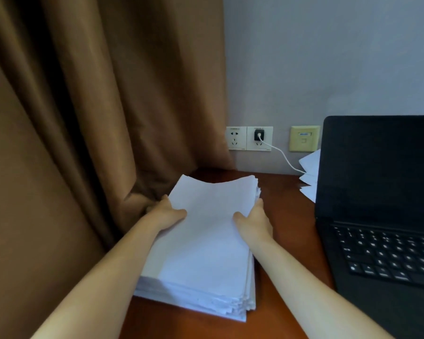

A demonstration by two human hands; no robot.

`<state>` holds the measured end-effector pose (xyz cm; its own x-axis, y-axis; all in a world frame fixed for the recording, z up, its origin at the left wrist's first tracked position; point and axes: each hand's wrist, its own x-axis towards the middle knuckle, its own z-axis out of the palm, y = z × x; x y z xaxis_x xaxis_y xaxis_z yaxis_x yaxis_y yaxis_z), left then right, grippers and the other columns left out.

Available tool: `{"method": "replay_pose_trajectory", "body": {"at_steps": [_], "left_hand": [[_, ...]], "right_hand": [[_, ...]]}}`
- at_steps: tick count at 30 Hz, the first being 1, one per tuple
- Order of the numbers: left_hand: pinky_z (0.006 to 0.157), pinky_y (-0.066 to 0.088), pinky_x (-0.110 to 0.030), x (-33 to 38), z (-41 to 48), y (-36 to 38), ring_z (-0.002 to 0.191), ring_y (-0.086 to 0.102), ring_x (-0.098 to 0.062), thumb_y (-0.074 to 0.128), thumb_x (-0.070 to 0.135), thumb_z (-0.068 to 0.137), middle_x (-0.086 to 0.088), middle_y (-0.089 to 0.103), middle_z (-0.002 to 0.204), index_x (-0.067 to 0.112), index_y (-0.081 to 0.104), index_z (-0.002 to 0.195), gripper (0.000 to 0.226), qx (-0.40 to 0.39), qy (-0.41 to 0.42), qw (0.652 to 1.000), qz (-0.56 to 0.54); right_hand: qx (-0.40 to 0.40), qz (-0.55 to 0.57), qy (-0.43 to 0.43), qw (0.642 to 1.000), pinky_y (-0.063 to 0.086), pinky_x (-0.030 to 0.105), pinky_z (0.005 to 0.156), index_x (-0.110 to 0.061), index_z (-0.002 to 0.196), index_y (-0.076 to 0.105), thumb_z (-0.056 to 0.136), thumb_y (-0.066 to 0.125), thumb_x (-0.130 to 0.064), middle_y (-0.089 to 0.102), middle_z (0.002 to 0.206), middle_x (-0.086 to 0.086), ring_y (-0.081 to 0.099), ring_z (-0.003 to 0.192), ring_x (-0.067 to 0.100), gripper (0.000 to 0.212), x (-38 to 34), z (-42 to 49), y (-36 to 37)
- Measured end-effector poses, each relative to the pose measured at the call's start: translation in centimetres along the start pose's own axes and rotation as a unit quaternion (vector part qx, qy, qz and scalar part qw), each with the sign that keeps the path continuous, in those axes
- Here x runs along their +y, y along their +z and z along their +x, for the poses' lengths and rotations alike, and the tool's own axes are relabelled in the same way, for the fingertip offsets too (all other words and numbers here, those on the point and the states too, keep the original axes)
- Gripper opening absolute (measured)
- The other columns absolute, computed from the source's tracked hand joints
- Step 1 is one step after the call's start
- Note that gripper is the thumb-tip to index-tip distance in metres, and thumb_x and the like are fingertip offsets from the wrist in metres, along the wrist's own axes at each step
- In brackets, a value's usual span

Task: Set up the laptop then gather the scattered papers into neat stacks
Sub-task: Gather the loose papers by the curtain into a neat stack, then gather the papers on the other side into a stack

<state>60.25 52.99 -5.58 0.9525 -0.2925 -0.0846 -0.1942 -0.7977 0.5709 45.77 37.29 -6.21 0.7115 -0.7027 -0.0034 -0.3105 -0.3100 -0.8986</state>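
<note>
Left hand (pixel 168 214) and right hand (pixel 255 223) grip the sides of a thick, ragged-edged white paper stack (pixel 206 245)

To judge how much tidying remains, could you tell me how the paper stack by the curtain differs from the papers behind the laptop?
The paper stack is thick and roughly squared; the loose papers are a few fanned sheets. The left hand and right hand hold the paper stack; the loose papers lie untouched, partly hidden by the laptop. Both are white.
</note>
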Motion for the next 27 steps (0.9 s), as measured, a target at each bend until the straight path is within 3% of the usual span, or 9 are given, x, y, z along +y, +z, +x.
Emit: {"method": "replay_pose_trajectory", "body": {"at_steps": [3,5,7,10,13,18,22,27], "left_hand": [[0.11,0.026,-0.043,2.3,-1.8,1.1,0.136,0.027,-0.032,0.051,0.036,0.089,-0.009,0.029,0.148,0.017,0.017,0.147,0.07,0.09,-0.006,0.981,0.171],[0.109,0.023,-0.042,3.5,-3.3,2.0,0.135,0.028,-0.028,0.045,0.022,0.092,-0.006,0.031,0.147,0.021,0.02,0.146,0.06,0.162,0.048,0.96,0.225],[0.108,0.026,-0.039,4.5,-4.5,2.9,0.132,0.034,-0.025,0.041,0.016,0.095,-0.003,0.038,0.145,0.022,0.031,0.143,0.05,0.179,0.122,0.949,0.227],[0.107,0.033,-0.035,6.6,-5.9,4.2,0.128,0.043,-0.023,0.039,0.025,0.099,-0.001,0.044,0.143,0.021,0.041,0.139,0.04,0.078,0.215,0.962,0.146],[0.104,0.039,-0.031,9.2,-7.3,4.9,0.122,0.049,-0.02,0.04,0.032,0.099,-0.001,0.049,0.138,0.023,0.046,0.134,0.037,-0.026,0.268,0.958,0.101],[0.085,0.041,-0.025,14.0,-10.5,5.7,0.104,0.056,-0.019,0.046,0.025,0.097,-0.004,0.063,0.114,0.015,0.059,0.118,0.027,-0.079,0.369,0.922,0.085],[0.089,0.047,-0.036,17.1,-13.7,7.7,0.101,0.059,-0.021,0.047,0.025,0.095,-0.005,0.066,0.108,0.015,0.062,0.112,0.024,-0.105,0.411,0.901,0.093],[0.082,0.048,-0.029,20.0,-18.6,10.3,0.092,0.06,-0.017,0.047,0.026,0.096,-0.002,0.067,0.1,0.016,0.061,0.113,0.024,-0.122,0.462,0.876,0.071]], "right_hand": [[0.023,-0.031,-0.009,0.999,0.043,0.031,0.083,-0.009,0.136,0.033,0.085,0.06,-0.027,0.052,0.127,0.009,0.054,0.113,0.032,0.06,0.2,-0.1,0.3],[0.039,-0.077,-0.035,0.996,0.041,0.033,0.089,-0.007,0.142,0.028,0.084,0.061,-0.028,0.045,0.133,0.011,0.045,0.121,0.031,0.07,0.5,-0.2,0.1],[0.056,-0.132,-0.068,0.987,0.038,0.034,0.095,-0.01,0.139,0.036,0.085,0.06,-0.029,0.043,0.135,0.009,0.038,0.123,0.029,0.062,0.8,-0.2,-0.5],[0.045,-0.13,-0.086,0.987,0.038,0.035,0.094,-0.014,0.128,0.051,0.089,0.054,-0.024,0.046,0.133,0.007,0.04,0.121,0.028,0.04,1.2,0.0,-2.1],[0.028,-0.104,-0.109,0.988,0.041,0.027,0.08,-0.017,0.115,0.063,0.092,0.052,-0.019,0.058,0.12,0.002,0.052,0.11,0.021,0.026,1.5,0.0,-4.2],[0.031,-0.123,-0.117,0.985,0.052,0.031,0.077,-0.026,0.093,0.068,0.092,0.051,-0.02,0.067,0.085,-0.005,0.064,0.085,0.015,0.018,2.1,-1.1,-9.6],[0.062,-0.125,-0.095,0.986,0.055,0.04,0.079,-0.034,0.067,0.061,0.086,0.05,-0.022,0.068,0.074,-0.006,0.066,0.078,0.02,0.024,4.2,-3.1,-15.1],[0.105,-0.146,-0.07,0.981,0.057,0.037,0.076,-0.028,0.071,0.064,0.088,0.049,-0.021,0.069,0.069,-0.007,0.067,0.067,0.012,0.024,7.6,-6.7,-22.1]]}}
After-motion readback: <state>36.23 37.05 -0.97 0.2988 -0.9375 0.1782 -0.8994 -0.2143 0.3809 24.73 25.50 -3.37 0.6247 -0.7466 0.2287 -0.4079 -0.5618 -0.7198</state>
